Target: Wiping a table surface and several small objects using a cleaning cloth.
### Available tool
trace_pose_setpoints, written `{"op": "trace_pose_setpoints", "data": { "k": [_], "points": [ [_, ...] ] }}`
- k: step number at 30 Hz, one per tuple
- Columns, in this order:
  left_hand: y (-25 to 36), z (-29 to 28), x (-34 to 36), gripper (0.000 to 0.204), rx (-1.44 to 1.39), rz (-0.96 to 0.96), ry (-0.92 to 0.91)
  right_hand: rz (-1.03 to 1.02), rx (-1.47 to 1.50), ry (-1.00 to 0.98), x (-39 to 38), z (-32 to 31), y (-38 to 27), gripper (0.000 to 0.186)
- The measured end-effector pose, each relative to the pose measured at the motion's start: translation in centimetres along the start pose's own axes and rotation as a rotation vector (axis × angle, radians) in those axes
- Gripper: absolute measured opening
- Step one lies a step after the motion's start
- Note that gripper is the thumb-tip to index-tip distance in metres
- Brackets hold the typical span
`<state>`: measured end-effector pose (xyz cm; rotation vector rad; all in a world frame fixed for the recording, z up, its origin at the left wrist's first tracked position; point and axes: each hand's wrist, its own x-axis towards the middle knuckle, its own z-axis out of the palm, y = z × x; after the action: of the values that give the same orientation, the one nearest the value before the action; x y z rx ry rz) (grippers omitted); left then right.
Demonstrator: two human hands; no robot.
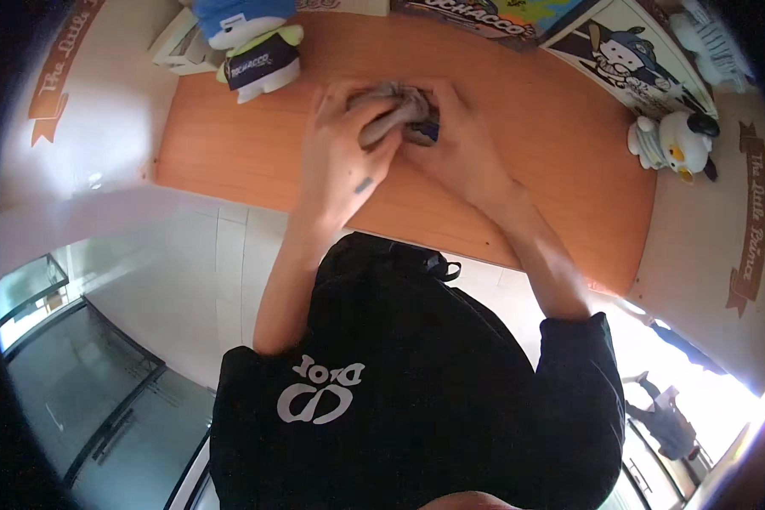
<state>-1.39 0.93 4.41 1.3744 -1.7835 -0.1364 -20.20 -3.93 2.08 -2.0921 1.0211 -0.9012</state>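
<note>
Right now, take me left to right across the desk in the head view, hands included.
Blue-topped toy figure, left hand, gray bundle, right hand, white toy with black ears.

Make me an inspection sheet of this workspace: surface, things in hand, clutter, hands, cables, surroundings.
Surface: brown wood-look tabletop.
Things in hand: bunched grey cloth; dark object beside it, mostly hidden.
Clutter: blue-topped figure, back left; black-eared white figure, right; cartoon picture panel, back right.
Hands: left hand has its grip on the cloth; right hand is beside the dark object, fingers partly hidden.
Cables: nothing seen.
Surroundings: pale side walls; glass-fronted doors; another person, lower right.
</note>
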Motion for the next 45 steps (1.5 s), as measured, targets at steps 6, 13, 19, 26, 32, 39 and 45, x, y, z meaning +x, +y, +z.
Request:
{"op": "trace_pose_setpoints", "data": {
  "k": [6, 13, 19, 26, 32, 39, 45],
  "points": [
    [-1.5, -1.3, -0.1, 0.026, -0.010, -0.122, 0.040, -0.111, -0.059, -0.002, 0.1, 0.5, -0.1, 0.065],
    [-0.6, -0.7, -1.0, 0.027, 0.105, 0.018, -0.011, 0.058, -0.148, -0.200, 1.0, -2.3, -0.5, 0.058],
    [-0.4, -0.5, -0.7, 0.029, 0.090, -0.068, 0.020, -0.043, -0.219, -0.110, 0.6, -2.1, 0.2, 0.049],
    [-2.2, -1.0, -0.7, 0.030, 0.058, -0.088, 0.041, -0.022, -0.143, -0.101, 0.6, -1.8, 0.2, 0.049],
    [-1.5, -0.6, -2.0, 0.030, 0.083, -0.045, 0.055, -0.025, -0.164, -0.155, 1.1, -2.3, -0.2, 0.049],
    [-1.4, -4.1, -2.8, 0.020, -0.214, -0.555, 0.390, -0.006, -0.150, -0.068, 1.0, -3.0, -0.8, 0.032],
    [0.5, -3.2, -4.3, 0.018, -0.491, -0.774, 0.434, 0.221, -0.095, -0.229, 1.0, -3.6, -1.9, 0.028]
  ]
}}
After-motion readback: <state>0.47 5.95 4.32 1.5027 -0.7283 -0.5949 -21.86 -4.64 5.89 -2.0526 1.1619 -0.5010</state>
